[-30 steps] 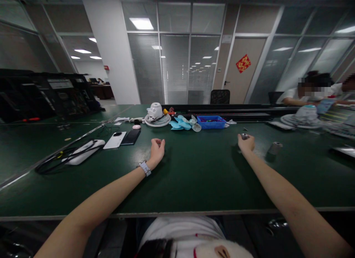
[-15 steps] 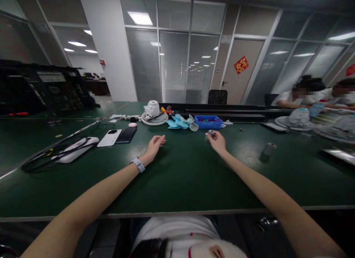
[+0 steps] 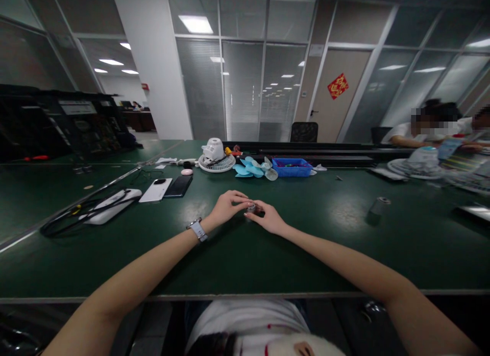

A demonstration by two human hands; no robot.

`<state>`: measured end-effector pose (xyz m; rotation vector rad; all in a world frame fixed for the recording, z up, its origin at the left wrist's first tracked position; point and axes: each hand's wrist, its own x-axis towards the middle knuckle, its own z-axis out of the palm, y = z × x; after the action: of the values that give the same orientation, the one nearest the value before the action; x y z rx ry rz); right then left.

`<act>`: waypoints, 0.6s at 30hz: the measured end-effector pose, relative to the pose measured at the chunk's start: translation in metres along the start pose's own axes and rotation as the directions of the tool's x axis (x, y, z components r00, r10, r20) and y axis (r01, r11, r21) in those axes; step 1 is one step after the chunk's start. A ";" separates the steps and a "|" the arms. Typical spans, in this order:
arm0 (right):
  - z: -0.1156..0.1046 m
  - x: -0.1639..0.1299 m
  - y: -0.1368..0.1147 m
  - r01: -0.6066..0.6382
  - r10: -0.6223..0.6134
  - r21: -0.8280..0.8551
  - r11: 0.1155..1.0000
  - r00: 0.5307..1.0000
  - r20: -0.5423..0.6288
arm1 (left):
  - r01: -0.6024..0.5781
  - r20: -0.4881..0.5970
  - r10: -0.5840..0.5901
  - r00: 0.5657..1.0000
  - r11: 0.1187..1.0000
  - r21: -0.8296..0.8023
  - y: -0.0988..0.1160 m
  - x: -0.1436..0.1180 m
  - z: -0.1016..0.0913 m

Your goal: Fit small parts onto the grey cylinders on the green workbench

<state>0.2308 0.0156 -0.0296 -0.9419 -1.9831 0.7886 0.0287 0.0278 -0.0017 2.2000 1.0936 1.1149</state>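
A: Head view. Both forearms run bare from the near edge of the bench (image 3: 115, 254) toward its middle, elbows out, wrists converging. Bench top is flat dark green matting, slightly glossy, with a pale metal strip along the near edge.

B: Hand pose?

A: Left hand (image 3: 225, 209) is palm down, wrist slightly raised, fingers curled forward. Right hand (image 3: 270, 219) is turned inward, fingertips meeting the left's. Both pinch one small metal cylinder (image 3: 251, 208) between the fingertips, just above the mat at mid-bench. Short, silvery, shiny. Can't tell more, it's mostly covered.

B: Wrist gear?

A: Watch (image 3: 198, 229) on the left wrist, pale band, squarish face.

B: Other stuff, big to small?

A: Far edge, left of centre: white fan body (image 3: 214, 154) lying on its round wire grille, plastic and metal. Just right of it, a light-blue fan blade (image 3: 248, 169), translucent plastic with curved lobes. Next to that, a blue tray (image 3: 293, 168), shallow, rectangular, plastic. Toward the left edge: a white oblong device (image 3: 111, 209) wrapped in black cable, then a white phone (image 3: 156, 190) and a black phone (image 3: 179, 186) side by side, flat. Right of the hands, well apart: a second grey cylinder (image 3: 378, 205), matte, lying tilted. Other people sit at the far right corner.
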 end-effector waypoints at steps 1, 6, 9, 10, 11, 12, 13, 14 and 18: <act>0.001 0.000 0.000 0.007 -0.007 -0.006 1.000 1.000 0.000 | -0.024 -0.001 0.024 1.000 0.999 0.042 0.002 0.002 -0.001; 0.004 0.001 0.005 0.022 -0.022 -0.012 1.000 1.000 -0.014 | -0.125 -0.023 0.129 0.991 0.983 0.132 0.014 0.007 -0.004; 0.003 0.001 0.007 0.008 -0.008 -0.011 1.000 1.000 -0.017 | -0.072 -0.178 0.094 0.980 0.990 0.125 0.010 0.007 -0.008; 0.002 0.001 0.007 0.006 -0.007 -0.021 1.000 1.000 -0.017 | -0.039 -0.212 0.063 0.975 0.993 0.116 0.005 0.006 -0.009; 0.002 0.000 0.006 0.006 -0.007 -0.036 0.999 1.000 -0.017 | -0.004 -0.207 0.026 0.978 0.995 0.102 0.000 0.005 -0.010; 0.002 0.000 0.006 0.007 -0.007 -0.053 0.999 1.000 -0.016 | 0.035 -0.177 -0.020 0.984 0.996 0.082 -0.007 0.003 -0.010; 0.003 0.000 0.006 0.006 -0.007 -0.066 0.998 1.000 -0.016 | 0.074 -0.111 -0.068 0.991 0.996 0.052 -0.014 0.000 -0.010; 0.004 -0.001 0.005 0.003 -0.004 -0.072 0.997 1.000 -0.017 | 0.103 -0.047 -0.103 0.994 0.995 0.011 -0.020 -0.002 -0.009; 0.001 -0.002 0.008 -0.011 0.010 -0.023 1.000 0.999 -0.053 | 0.131 0.081 -0.127 0.989 0.991 -0.036 -0.034 -0.008 -0.003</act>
<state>0.2336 0.0176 -0.0374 -0.9782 -1.9468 0.7403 0.0080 0.0412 -0.0261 2.0906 1.1513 0.9793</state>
